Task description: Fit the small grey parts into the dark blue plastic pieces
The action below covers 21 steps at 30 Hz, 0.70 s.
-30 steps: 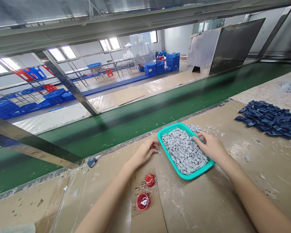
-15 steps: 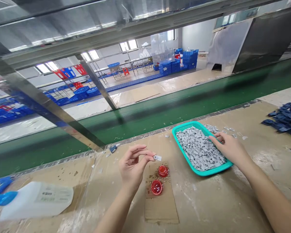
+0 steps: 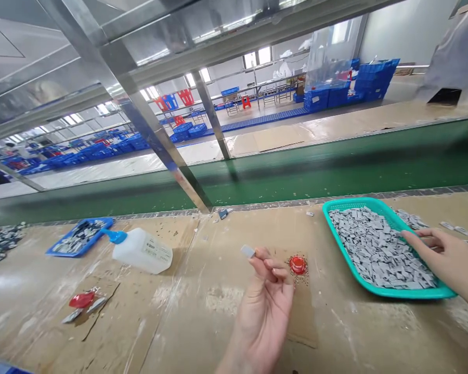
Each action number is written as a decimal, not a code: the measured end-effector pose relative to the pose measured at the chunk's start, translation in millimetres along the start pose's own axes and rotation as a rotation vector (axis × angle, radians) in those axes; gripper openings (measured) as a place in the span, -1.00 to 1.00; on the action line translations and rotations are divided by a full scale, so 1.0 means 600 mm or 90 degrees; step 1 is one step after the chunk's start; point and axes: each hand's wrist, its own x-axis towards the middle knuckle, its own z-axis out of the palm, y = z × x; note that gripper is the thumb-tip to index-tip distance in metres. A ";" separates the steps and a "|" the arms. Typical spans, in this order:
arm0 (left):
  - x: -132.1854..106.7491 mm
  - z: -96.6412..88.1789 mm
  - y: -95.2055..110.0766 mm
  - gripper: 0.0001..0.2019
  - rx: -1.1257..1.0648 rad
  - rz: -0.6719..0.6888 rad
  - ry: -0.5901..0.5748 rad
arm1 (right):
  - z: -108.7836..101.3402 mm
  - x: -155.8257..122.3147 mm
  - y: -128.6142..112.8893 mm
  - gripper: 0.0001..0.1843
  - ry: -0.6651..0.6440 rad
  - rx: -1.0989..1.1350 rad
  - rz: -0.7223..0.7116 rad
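Note:
Between thumb and fingers, my left hand [image 3: 265,306] pinches a small grey-white tag [image 3: 248,251], held up above the table with the palm turned toward me. Just right of it a red cap-like dish [image 3: 298,265] sits on a strip of cardboard [image 3: 304,317]; a second red dish is hidden behind the hand. My right hand [image 3: 448,257] rests at the right rim of a turquoise basket [image 3: 361,284], fingers partly spread over the edge. Many small grey pieces [image 3: 378,244] fill the basket. Whether the right fingertips touch the pieces is unclear.
A white bottle with a blue cap [image 3: 146,251] lies on its side at left. Beyond it is a blue tray [image 3: 78,239] of pieces. A red item [image 3: 81,299] lies at lower left. A green conveyor belt [image 3: 296,179] runs behind, with a metal post [image 3: 179,166] at its edge.
The view has swung left, bringing the blue tray and red item into sight. My left hand has turned its palm toward me, still pinching the tag. My right hand remains by the basket rim.

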 end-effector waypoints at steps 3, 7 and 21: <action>-0.005 0.001 0.000 -0.69 -0.008 -0.011 0.000 | -0.004 -0.006 -0.009 -0.69 0.011 0.008 -0.004; -0.007 -0.007 -0.001 -0.66 0.020 -0.004 0.010 | -0.010 -0.012 -0.021 -0.68 -0.007 0.001 0.015; -0.023 0.002 -0.020 -0.74 -0.037 -0.020 0.098 | -0.031 -0.041 -0.063 -0.57 -0.035 -0.078 0.009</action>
